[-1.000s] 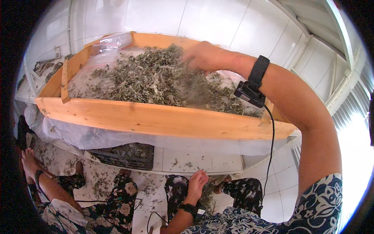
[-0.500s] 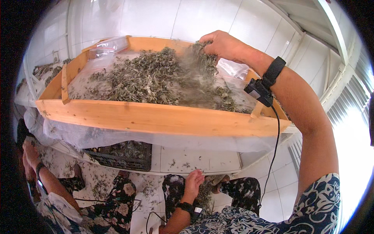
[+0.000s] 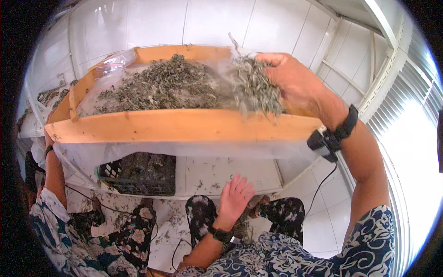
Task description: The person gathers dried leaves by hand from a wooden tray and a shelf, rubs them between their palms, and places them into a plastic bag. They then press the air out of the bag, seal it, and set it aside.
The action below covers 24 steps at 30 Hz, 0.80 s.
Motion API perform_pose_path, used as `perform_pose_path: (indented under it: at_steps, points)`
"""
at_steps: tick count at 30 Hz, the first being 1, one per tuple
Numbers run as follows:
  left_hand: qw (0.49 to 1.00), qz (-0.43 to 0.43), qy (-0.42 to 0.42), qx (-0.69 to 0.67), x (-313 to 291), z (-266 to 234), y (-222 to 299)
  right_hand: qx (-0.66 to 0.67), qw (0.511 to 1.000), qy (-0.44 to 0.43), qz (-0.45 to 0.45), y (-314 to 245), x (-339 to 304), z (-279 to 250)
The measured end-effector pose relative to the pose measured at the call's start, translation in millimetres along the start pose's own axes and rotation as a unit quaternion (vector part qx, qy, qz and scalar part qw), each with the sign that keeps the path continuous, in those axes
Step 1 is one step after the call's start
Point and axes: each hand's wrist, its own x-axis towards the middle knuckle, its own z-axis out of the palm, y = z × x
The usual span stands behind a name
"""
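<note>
A clump of dried grey-green leaves (image 3: 256,85) hangs from my right hand (image 3: 297,83), whose fingers close round it over the right end of a wooden tray (image 3: 184,127). Some leaves droop past the tray's front board. Inside the tray lies a loose heap of the same dried leaves (image 3: 161,83). My left hand (image 3: 235,198) is below the tray, above my lap, with its fingers spread and nothing in it.
A black plastic crate (image 3: 138,173) holding leaf matter stands on the white shelf (image 3: 221,173) under the tray. Clear plastic bags (image 3: 117,62) lie at the tray's back left corner. A co-worker's arm (image 3: 54,171) reaches to the tray's left end. Leaf bits litter the floor.
My right hand has come nearer and slightly right with the leaf clump, now in front of the tray's right end. My left hand has risen and spread its fingers. The co-worker's arm has reached the tray.
</note>
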Motion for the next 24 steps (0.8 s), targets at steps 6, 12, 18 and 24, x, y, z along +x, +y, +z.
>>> perform_pose_path:
  at_steps: [6, 12, 18, 24]
  points:
    - [0.99, 0.048, -0.076, -0.11, 5.6, 99.2, -11.3, 0.14, 0.985, 0.052, 0.081, 45.4, -95.5, 30.8]
    - [0.992, 0.121, -0.004, -0.037, 6.7, 124.4, -32.2, 0.211, 0.946, 0.238, 0.061, 164.1, -153.8, 59.8]
    - [0.982, 0.161, 0.096, 0.029, 16.1, 111.1, -46.5, -0.038, 0.935, 0.352, 0.011, 188.0, -178.0, 104.1]
    - [0.976, 0.149, 0.131, 0.089, 14.2, 105.7, -49.5, -0.296, 0.914, 0.246, -0.132, 200.6, -201.0, 101.6]
